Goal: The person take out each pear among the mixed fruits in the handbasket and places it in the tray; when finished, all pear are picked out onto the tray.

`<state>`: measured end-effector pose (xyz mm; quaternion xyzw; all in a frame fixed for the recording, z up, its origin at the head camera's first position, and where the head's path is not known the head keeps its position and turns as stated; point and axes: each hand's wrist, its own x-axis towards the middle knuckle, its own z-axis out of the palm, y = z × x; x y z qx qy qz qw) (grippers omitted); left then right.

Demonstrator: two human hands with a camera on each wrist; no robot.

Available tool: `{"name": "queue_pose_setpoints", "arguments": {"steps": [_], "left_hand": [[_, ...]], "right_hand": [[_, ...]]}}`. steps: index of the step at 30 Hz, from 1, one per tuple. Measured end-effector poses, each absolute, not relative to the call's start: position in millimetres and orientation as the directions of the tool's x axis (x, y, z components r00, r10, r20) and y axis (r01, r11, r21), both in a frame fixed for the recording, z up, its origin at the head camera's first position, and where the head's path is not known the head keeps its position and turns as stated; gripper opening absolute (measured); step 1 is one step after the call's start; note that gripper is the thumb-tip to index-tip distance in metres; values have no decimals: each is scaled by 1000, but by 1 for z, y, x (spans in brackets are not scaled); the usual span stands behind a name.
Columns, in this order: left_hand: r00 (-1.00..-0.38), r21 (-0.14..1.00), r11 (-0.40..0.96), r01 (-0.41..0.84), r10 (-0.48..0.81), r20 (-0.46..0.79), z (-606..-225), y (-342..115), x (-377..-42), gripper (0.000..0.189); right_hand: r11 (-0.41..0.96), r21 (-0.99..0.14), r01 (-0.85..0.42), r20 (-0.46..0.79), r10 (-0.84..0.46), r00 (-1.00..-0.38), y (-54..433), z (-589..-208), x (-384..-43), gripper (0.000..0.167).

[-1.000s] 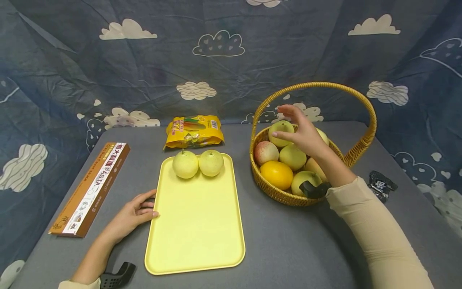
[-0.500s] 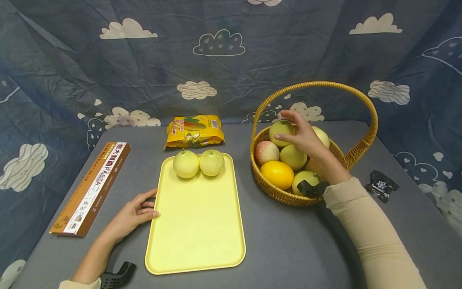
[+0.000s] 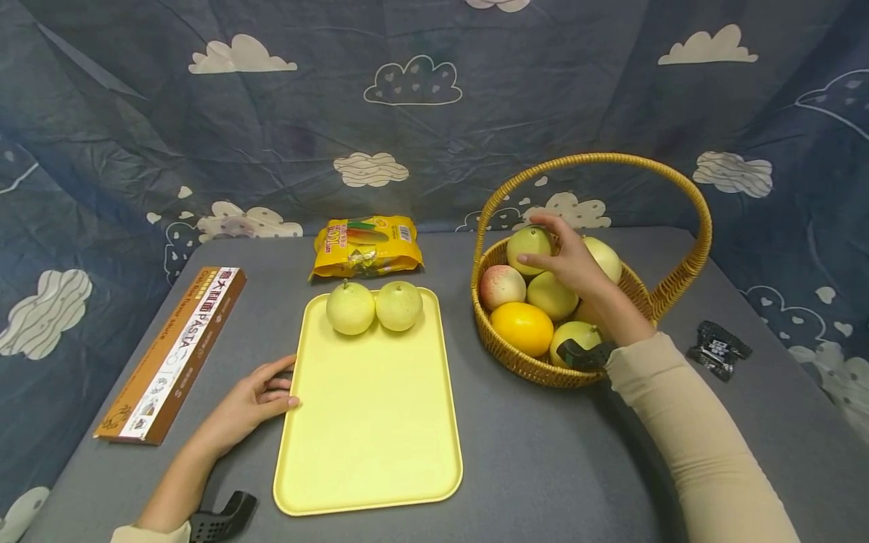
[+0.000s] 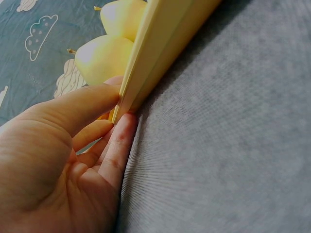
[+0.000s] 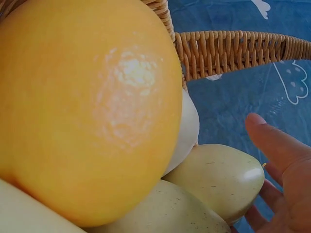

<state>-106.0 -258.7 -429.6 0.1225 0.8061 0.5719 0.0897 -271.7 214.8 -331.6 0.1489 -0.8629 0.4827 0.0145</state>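
Note:
My left hand (image 3: 247, 403) pinches the left edge of a pale yellow tray (image 3: 366, 422); the left wrist view has the thumb on the rim and fingertips under it. Two yellow-green pears (image 3: 350, 308) sit side by side at the tray's far end. Over the wicker basket (image 3: 516, 365), my right hand (image 3: 577, 260) spreads round a green pear (image 3: 529, 245) on top of the fruit. In the right wrist view the thumb stands apart above that pear (image 5: 216, 179), while the other fingers are partly hidden behind it.
A peach (image 3: 502, 286), an orange-yellow fruit (image 3: 521, 329) and several more pears fill the basket, whose tall handle (image 3: 597, 158) arches over. Behind the tray lies a yellow snack bag (image 3: 366, 245); a pasta box (image 3: 170, 354) is at left, a small black packet (image 3: 718, 349) at right.
My right hand has lowered slightly and closed in around the green pear in the basket. The left hand and the tray stay put.

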Motion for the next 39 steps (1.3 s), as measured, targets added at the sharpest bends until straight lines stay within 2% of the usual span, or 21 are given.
{"name": "queue_pose_setpoints", "arguments": {"steps": [13, 28, 39], "left_hand": [[-954, 948, 302, 100, 298, 6, -429, -258, -105, 67], [-955, 950, 301, 82, 296, -11, -428, -259, -105, 68], [-954, 949, 304, 81, 301, -15, -428, -258, -105, 67]], "right_hand": [[485, -856, -181, 89, -207, -974, 213, -337, -275, 67], [522, -834, -177, 64, -228, -972, 212, -336, -276, 68], [559, -787, -261, 187, -187, -964, 211, -329, -273, 66]]}}
